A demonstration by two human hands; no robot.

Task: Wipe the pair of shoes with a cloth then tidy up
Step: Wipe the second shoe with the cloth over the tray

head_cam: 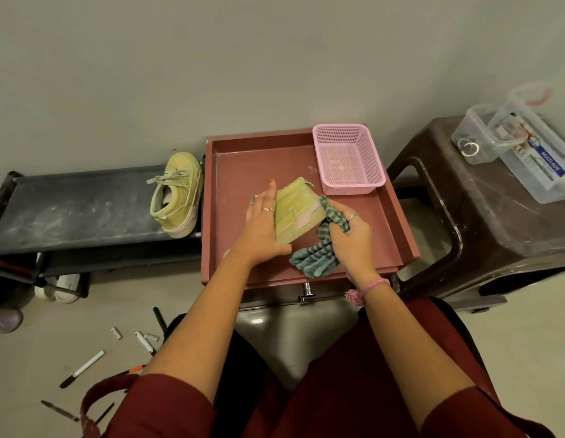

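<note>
A yellow shoe (pixel 295 213) lies on its side on the red tray (pixel 243 159), near the tray's middle. The left hand (pixel 264 229) holds it from the nine o'clock side, thumb curled under the near edge, fingers laid along the shoe and the forefinger pointing up. At the shoe's three o'clock the right hand (pixel 350 238) grips a green striped cloth (pixel 319 251), fingers curled round it; the top of the cloth touches the shoe's heel end, and the rest trails down to the tray floor toward five o'clock. A pink basket (pixel 349 158) sits in the tray's corner at one o'clock from the shoe, just beside it.

The second yellow shoe (pixel 177 194) stands on a dark rack (pixel 69 207) at nine o'clock, just outside the tray's wall. At three o'clock, well apart, a brown stool (pixel 483 210) carries clear plastic boxes (pixel 515 140). Pens (pixel 82 368) lie scattered on the floor at seven o'clock.
</note>
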